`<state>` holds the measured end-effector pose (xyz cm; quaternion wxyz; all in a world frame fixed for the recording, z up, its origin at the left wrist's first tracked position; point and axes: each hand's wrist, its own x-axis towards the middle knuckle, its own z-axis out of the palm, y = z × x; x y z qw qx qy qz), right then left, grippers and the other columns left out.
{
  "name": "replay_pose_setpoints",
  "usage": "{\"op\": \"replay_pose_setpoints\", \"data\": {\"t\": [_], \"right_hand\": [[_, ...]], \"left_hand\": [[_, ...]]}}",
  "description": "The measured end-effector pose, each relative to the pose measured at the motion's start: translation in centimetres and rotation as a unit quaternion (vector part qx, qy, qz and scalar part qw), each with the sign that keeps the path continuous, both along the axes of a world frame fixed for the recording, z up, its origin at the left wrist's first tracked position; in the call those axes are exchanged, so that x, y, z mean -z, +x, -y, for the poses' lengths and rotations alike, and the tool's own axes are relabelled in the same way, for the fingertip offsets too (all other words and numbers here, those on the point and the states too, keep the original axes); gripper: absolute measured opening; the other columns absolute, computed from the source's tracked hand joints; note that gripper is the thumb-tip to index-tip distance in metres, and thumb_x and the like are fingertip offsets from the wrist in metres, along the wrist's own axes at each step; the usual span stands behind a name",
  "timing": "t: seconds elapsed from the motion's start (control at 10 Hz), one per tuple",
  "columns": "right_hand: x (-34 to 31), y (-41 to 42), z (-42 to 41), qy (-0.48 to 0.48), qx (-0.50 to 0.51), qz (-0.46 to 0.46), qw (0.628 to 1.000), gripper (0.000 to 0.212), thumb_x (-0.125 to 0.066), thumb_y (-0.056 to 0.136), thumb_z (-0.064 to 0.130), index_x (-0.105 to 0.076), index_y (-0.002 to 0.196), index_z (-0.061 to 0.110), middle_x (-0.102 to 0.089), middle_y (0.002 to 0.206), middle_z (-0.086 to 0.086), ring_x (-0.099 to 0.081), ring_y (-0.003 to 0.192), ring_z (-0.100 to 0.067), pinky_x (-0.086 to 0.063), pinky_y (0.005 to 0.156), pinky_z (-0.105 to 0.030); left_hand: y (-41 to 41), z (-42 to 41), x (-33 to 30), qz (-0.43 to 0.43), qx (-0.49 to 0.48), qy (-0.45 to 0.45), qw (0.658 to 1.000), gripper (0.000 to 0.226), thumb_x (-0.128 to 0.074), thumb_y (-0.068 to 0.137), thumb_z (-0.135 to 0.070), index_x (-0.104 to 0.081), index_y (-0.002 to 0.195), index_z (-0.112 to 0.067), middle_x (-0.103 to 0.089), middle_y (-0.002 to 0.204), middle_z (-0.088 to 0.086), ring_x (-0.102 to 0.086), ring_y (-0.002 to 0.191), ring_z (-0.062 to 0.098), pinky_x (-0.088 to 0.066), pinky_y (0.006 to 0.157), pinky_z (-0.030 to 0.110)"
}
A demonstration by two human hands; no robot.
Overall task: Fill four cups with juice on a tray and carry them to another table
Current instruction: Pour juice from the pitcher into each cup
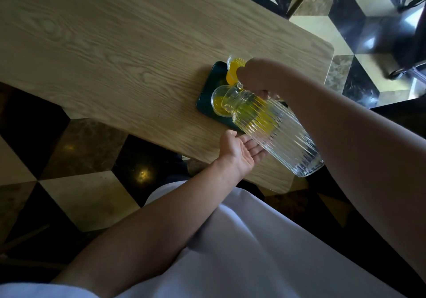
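Now | right hand (255, 76) tips pitcher (272, 124) | hiding tray (208, 90)

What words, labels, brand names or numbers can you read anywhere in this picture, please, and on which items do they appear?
None: no readable text shows.
The ribbed glass pitcher, tilted in the right hand: no label.
The two visible cups of juice and the dark green tray: plain.
The wooden table: only grain.

A long table (115, 51) of pale wood grain with rounded corners runs slantwise across the room. Beneath it the polished floor (322, 28) is laid in a cube pattern of black, cream and brown marble, catching glints of light. A dark chair base (405, 51) stands at the far right.
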<state>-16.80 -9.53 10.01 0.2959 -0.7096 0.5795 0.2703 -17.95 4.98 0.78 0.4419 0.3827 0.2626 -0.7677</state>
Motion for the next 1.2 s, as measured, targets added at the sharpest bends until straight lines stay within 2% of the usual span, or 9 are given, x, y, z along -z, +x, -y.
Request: {"op": "replay_pose_setpoints", "data": {"t": [0.2, 0.3, 0.6, 0.7, 0.8, 0.9, 1.0, 1.1, 1.2], "right_hand": [[0.3, 0.9, 0.7, -0.013, -0.067, -0.013, 0.998, 0.034, -0.042, 0.104, 0.013, -0.043, 0.069, 0.015, -0.034, 0.021, 0.021, -0.039, 0.018, 0.004, -0.025, 0.017, -0.015], [0.7, 1.2, 1.5, 0.004, -0.087, -0.021, 0.996, 0.032, -0.044, 0.102, 0.014, -0.045, 0.07, 0.016, -0.039, 0.023, 0.018, -0.041, 0.017, 0.0, -0.028, 0.017, -0.016], [1.1, 2.1, 2.1, 0.036, -0.105, -0.031, 0.993, 0.032, -0.045, 0.101, 0.007, -0.045, 0.07, 0.012, -0.041, 0.022, 0.011, -0.04, 0.016, -0.002, -0.029, 0.02, -0.014], [1.0, 2.3, 2.6, 0.039, -0.1, -0.02, 0.994, 0.031, -0.046, 0.102, 0.011, -0.046, 0.072, 0.014, -0.056, 0.038, 0.001, -0.042, 0.018, 0.0, -0.031, 0.02, -0.014], [0.4, 2.3, 2.8, 0.03, -0.097, -0.018, 0.995, 0.033, -0.045, 0.104, 0.012, -0.045, 0.071, 0.014, -0.051, 0.07, -0.005, -0.041, 0.018, 0.001, -0.03, 0.02, -0.014], [0.1, 2.0, 2.6, 0.031, -0.088, -0.025, 0.995, 0.034, -0.044, 0.104, 0.01, -0.043, 0.07, 0.013, -0.048, 0.071, -0.005, -0.042, 0.018, -0.002, -0.028, 0.019, -0.014], [0.5, 1.5, 2.4, 0.024, -0.095, -0.035, 0.995, 0.034, -0.043, 0.104, 0.012, -0.043, 0.07, 0.014, -0.047, 0.07, -0.005, -0.052, 0.043, -0.018, -0.031, 0.021, -0.014], [0.1, 1.8, 2.4, 0.015, -0.09, -0.037, 0.995, 0.034, -0.043, 0.105, 0.013, -0.042, 0.07, 0.014, -0.047, 0.07, -0.004, -0.045, 0.055, -0.017, -0.043, 0.039, -0.025], [-0.4, 2.3, 2.7, 0.015, -0.072, -0.028, 0.997, 0.037, -0.041, 0.105, 0.01, -0.042, 0.069, 0.012, -0.049, 0.062, -0.005, -0.046, 0.049, -0.016, -0.04, 0.031, -0.021]], "left_hand": [[0.2, 0.2, -0.7, -0.032, -0.024, 0.002, 0.999, 0.065, -0.021, 0.1, -0.04, -0.047, 0.14, 0.002, -0.055, 0.139, 0.026, -0.054, 0.126, 0.039, -0.048, 0.091, 0.047], [0.4, 0.1, -1.0, -0.04, -0.03, -0.002, 0.999, 0.066, -0.021, 0.099, -0.043, -0.05, 0.138, 0.003, -0.06, 0.133, 0.026, -0.06, 0.115, 0.039, -0.052, 0.086, 0.046], [0.9, -0.1, -1.3, -0.071, -0.04, -0.013, 0.997, 0.07, -0.023, 0.098, -0.047, -0.052, 0.134, 0.006, -0.06, 0.131, 0.03, -0.058, 0.122, 0.042, -0.047, 0.102, 0.05], [1.0, 0.1, -1.5, -0.07, -0.038, -0.016, 0.997, 0.07, -0.023, 0.097, -0.045, -0.052, 0.134, 0.007, -0.06, 0.131, 0.03, -0.057, 0.123, 0.042, -0.048, 0.1, 0.05], [1.0, 0.6, -1.5, -0.074, -0.038, -0.022, 0.996, 0.07, -0.023, 0.097, -0.045, -0.052, 0.135, 0.007, -0.059, 0.133, 0.03, -0.057, 0.123, 0.042, -0.049, 0.099, 0.05], [0.8, 0.9, -1.6, -0.081, -0.04, -0.024, 0.996, 0.07, -0.024, 0.096, -0.044, -0.052, 0.133, 0.008, -0.06, 0.131, 0.03, -0.058, 0.122, 0.042, -0.048, 0.1, 0.05], [0.3, 1.0, -1.7, -0.075, -0.035, -0.022, 0.996, 0.07, -0.024, 0.095, -0.043, -0.053, 0.131, 0.009, -0.061, 0.129, 0.03, -0.058, 0.121, 0.041, -0.047, 0.098, 0.051], [0.4, 1.2, -1.7, -0.071, -0.039, -0.013, 0.997, 0.069, -0.025, 0.094, -0.042, -0.053, 0.132, 0.008, -0.061, 0.13, 0.029, -0.056, 0.124, 0.04, -0.042, 0.102, 0.049], [0.9, 1.5, -1.9, -0.075, -0.047, -0.013, 0.996, 0.068, -0.025, 0.094, -0.042, -0.053, 0.132, 0.008, -0.059, 0.132, 0.029, -0.055, 0.124, 0.04, -0.04, 0.102, 0.049]]}}
